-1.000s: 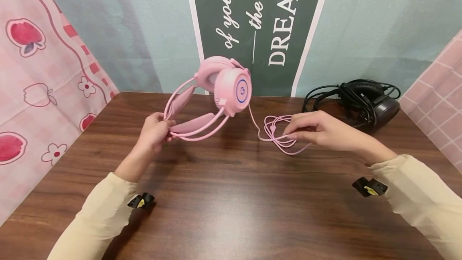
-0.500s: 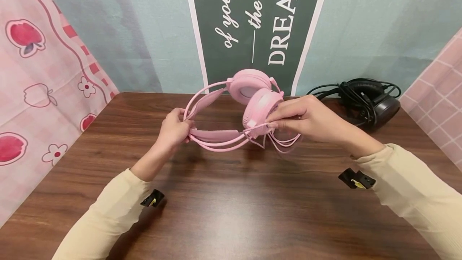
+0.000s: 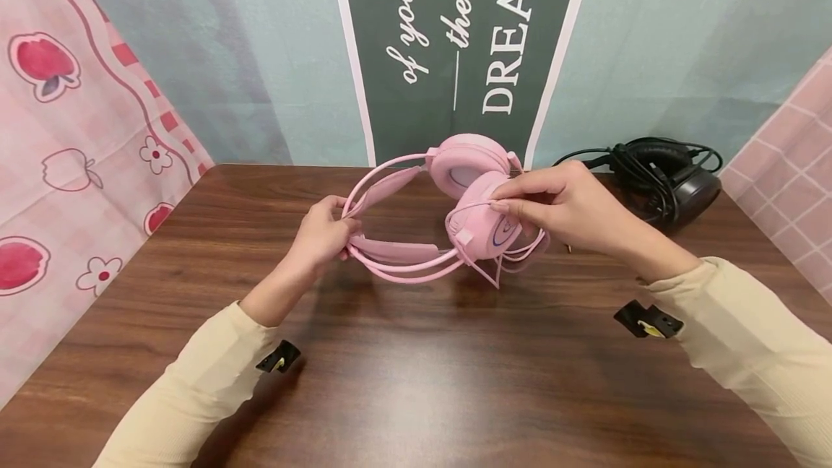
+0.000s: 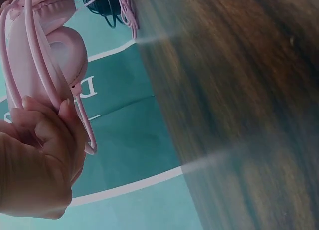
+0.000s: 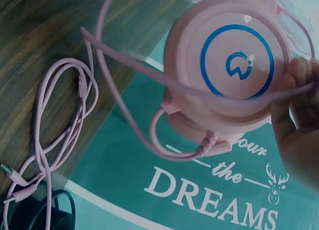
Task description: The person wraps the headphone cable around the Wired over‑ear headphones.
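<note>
In the head view a pair of pink headphones (image 3: 477, 233) is held up over the dark wooden table, ear cups pointing away to the right. My left hand (image 3: 323, 232) grips the top of the headband. Thumb and forefinger of my right hand (image 3: 568, 201) pinch the thin pink cable (image 5: 149, 72) right beside the near ear cup, whose outer face carries a blue ring. In the right wrist view the cable crosses in front of that cup. Its looped remainder (image 5: 38, 108) hangs farther off, with small plugs (image 5: 25, 194) at its end.
Black headphones (image 3: 692, 197) with their cord wound round them lie at the table's back right corner. A patterned pink cloth (image 3: 84, 165) borders the left side, and a blue-green hanging with lettering (image 3: 448, 56) stands behind. The brown table (image 3: 416, 367) stretches toward me.
The headphones have moved right and slightly down in my left hand. My right hand, pinching the cable, has come left to the near ear cup. The cable's loops now lie behind that cup.
</note>
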Motion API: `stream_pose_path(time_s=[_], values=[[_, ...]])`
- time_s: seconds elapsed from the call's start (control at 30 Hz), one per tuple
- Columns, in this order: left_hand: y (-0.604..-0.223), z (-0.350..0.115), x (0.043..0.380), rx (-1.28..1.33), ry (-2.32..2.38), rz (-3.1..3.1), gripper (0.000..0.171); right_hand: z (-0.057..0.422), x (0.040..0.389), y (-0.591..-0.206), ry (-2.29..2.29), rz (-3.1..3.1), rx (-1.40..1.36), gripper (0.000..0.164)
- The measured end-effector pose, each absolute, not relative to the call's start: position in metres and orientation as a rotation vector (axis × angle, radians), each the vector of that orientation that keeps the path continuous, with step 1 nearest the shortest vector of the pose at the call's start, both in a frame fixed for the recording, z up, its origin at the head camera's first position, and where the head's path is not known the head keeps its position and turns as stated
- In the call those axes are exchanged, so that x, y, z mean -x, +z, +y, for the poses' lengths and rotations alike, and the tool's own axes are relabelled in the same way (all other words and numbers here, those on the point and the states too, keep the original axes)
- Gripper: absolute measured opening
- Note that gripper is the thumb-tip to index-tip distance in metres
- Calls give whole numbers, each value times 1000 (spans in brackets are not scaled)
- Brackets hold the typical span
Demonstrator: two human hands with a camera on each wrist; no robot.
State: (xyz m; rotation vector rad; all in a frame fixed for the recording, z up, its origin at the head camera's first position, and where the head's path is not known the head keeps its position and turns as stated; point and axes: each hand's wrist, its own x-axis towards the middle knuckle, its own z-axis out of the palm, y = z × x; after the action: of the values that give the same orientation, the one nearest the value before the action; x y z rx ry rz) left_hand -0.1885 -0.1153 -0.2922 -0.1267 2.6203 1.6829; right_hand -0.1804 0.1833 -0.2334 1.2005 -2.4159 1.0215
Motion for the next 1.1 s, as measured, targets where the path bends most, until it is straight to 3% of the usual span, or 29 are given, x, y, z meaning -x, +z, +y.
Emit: stream_pose_path(time_s=[0.23, 0.63, 0.8, 1.1], values=[[-294, -128, 194, 212, 1841, 2447, 32, 192, 178, -235, 1135, -2645, -1276, 7], [-290, -156, 188, 266, 1926, 2400, 34, 208, 187, -244, 864, -2709, -1489, 14], [-292, -156, 189, 264, 1926, 2380, 34, 204, 187, -244, 830, -2726, -1569, 9], [-293, -144, 195, 250, 1875, 2473, 30, 191, 189, -240, 904, -2591, -1784, 17]])
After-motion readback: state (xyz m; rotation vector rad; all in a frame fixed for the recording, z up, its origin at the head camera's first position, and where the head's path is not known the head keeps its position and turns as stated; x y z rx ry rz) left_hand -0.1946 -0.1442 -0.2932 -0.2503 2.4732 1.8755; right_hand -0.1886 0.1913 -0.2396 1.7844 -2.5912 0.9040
